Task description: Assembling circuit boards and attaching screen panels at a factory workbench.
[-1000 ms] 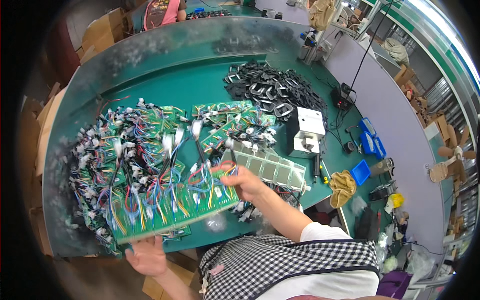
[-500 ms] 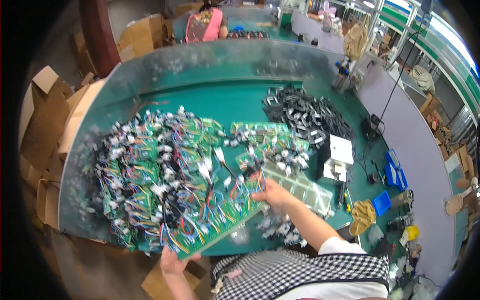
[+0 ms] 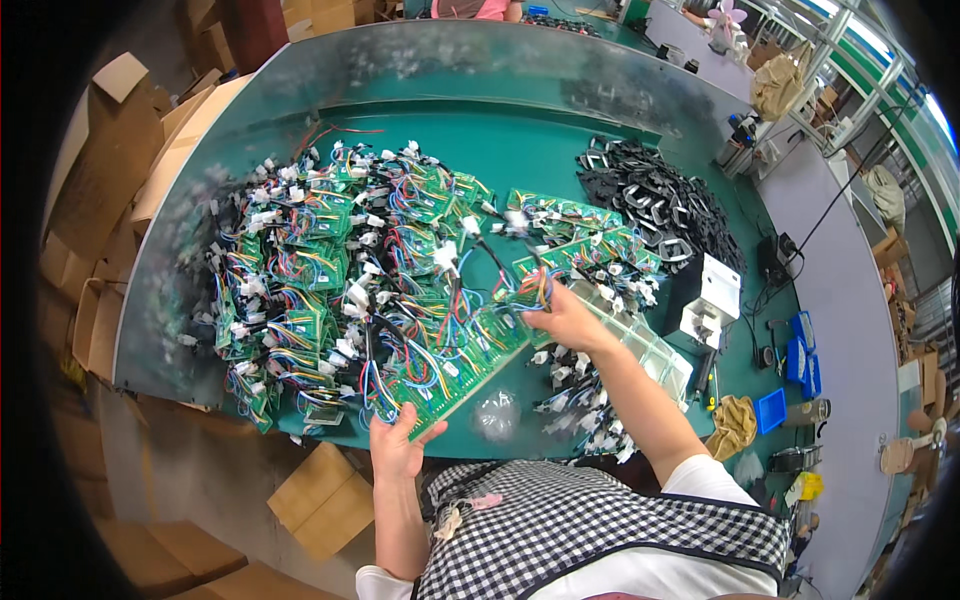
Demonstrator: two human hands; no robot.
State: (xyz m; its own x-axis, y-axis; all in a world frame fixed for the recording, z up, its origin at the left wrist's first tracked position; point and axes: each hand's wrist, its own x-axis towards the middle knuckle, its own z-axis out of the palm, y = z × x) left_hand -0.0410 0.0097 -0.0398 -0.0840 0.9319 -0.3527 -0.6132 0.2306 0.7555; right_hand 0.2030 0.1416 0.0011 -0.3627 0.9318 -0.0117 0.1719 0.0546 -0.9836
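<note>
A long green circuit board panel [image 3: 462,372] with colored wires and white plugs spans my two hands, tilted up toward the right. My left hand [image 3: 398,446] pinches its near left corner, thumb on top. At its far right end my right hand [image 3: 568,318] is closed on the edge beside a bundle of wires. Just beyond the panel lie rows of wired green boards [image 3: 310,270]. More boards [image 3: 565,222] lie beyond my right hand. A clear plastic tray [image 3: 655,350] is partly hidden by my right forearm.
Black plastic frames [image 3: 660,195] are heaped at the back right. A white-and-black box-like fixture [image 3: 712,290] stands near blue bins [image 3: 770,408] and a brown cloth [image 3: 733,428]. A clear round plastic piece [image 3: 496,414] sits near the front edge. A cardboard box [image 3: 320,500] is on the floor.
The view has tilted downward, so the table and both hands sit higher in the picture. Both hands still hold the circuit board panel at about the same slant.
</note>
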